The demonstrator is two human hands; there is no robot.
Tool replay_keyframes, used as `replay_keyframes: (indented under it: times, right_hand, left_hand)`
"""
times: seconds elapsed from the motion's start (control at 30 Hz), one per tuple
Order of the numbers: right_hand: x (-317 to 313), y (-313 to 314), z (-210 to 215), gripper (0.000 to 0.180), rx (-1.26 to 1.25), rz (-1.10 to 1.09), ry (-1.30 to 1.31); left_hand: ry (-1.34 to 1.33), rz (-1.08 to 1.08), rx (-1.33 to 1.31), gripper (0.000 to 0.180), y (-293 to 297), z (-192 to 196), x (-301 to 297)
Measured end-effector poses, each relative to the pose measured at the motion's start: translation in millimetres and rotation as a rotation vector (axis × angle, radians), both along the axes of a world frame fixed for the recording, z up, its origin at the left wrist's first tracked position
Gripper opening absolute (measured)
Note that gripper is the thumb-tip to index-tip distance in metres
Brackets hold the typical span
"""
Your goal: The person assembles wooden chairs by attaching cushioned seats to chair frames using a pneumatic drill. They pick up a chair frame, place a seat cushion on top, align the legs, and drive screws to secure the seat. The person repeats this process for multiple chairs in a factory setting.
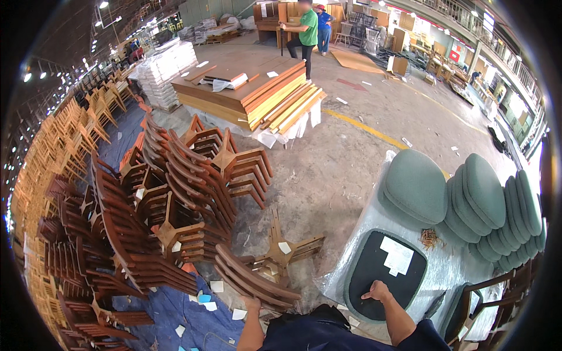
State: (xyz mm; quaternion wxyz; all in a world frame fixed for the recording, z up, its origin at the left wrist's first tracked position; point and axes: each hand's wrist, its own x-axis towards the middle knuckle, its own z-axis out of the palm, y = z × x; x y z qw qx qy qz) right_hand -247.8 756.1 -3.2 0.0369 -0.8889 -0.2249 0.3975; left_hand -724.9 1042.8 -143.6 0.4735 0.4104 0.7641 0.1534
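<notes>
My left hand [252,303] is closed on the near edge of a brown wooden chair frame [249,275] with curved rails and a cross-shaped base [281,248]. A small white paper lies on that base. My right hand [378,291] is over a seat cushion [357,275] lying upside down, its black underside up and its green fabric showing round the rim. The fingers there are curled in, with the thumb toward the left; whatever they hold, if anything, is hidden. White paper labels [397,255] are on the cushion's underside.
Green cushions [415,186] stand in stacks on a plastic-wrapped surface [366,219], beside a pile of screws [430,238] and a dark tool [434,304]. Stacked brown frames [158,216] crowd the left. Wooden panels [234,99] and two people [307,29] are farther off.
</notes>
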Motion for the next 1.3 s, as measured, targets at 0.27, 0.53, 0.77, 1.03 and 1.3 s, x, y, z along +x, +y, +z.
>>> replay_keyframes:
  times: [0.27, 0.53, 0.77, 1.03, 1.3]
  right_hand:
    - [-3.3, 17.0, 2.7, 0.066, 0.024, 0.044, 0.006]
    - [-10.3, 9.6, -1.1, 0.067, 0.049, 0.033, 0.045]
    - [7.8, 4.9, -16.3, 0.061, 0.053, 0.285, -0.064]
    - [-11.5, 4.2, 9.9, 0.066, -0.059, -0.087, 0.048]
    - [-16.3, 3.5, 30.5, 0.059, -0.015, -0.113, 0.011]
  left_hand:
    - [0.127, -0.071, 0.231, 0.093, -1.6, -24.4, -22.5]
    - [0.029, -0.013, 0.168, 0.081, 0.8, 4.8, -16.9]
    - [-0.420, 0.095, 0.370, 0.096, 8.3, -4.3, 1.3]
    - [-0.343, -0.420, 0.641, 0.095, 61.9, 120.7, 96.3]
    - [-0.453, -0.727, 0.041, 0.095, 12.9, 110.7, 141.2]
